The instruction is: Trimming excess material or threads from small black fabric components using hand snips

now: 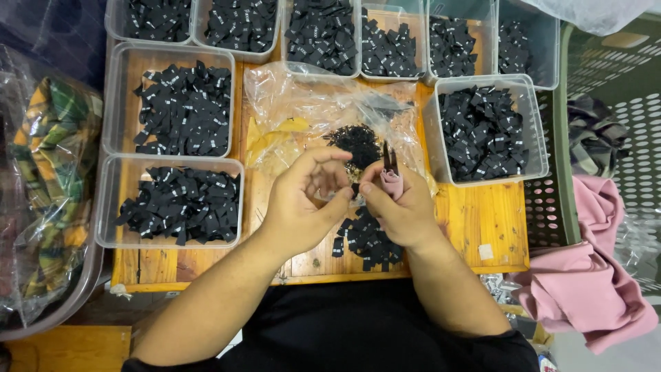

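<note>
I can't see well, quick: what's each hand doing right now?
Left hand: curled, pinching a small label with the right hand.
Right hand: closed, holding small snips with a pink grip.

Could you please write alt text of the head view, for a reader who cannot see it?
Two bare hands, the left hand and right hand, meet over a wooden table, pinching a small item; the right also holds a pink-wrapped tool. Clear tubs of small black labels surround them, with a loose pile below.
</note>
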